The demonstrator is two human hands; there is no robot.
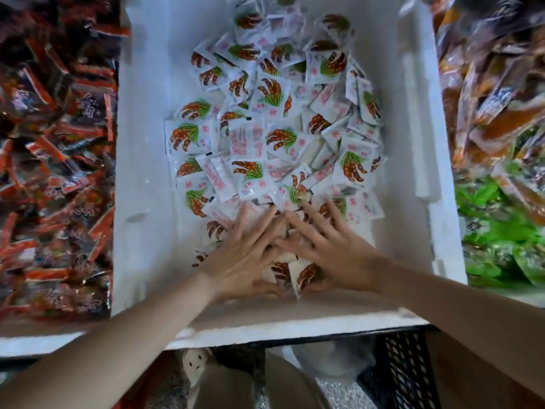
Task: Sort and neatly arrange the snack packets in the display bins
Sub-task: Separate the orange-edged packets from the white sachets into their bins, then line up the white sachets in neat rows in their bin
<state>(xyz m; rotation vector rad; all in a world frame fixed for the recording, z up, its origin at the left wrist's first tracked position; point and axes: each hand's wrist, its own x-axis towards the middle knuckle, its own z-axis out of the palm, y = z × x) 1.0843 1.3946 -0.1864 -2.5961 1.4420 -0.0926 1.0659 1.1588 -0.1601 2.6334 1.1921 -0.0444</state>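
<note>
As two hands (244, 261) (339, 255) press packets (191, 137), three bins (141, 172).

The white bin (141, 143) is plain and unmarked. The white packets (191, 137) inside it each carry a red-brown claw shape over a spray of green leaves, and some show backs with pink lettering. Left of the white bin, the orange-red packets (53, 143) have dark panels and pale characters. To its right, the orange-brown packets (495, 98) lie farther off and the green packets (501, 231) nearer. Below its near edge, a black crate (407, 358) shows a lattice pattern.
</note>
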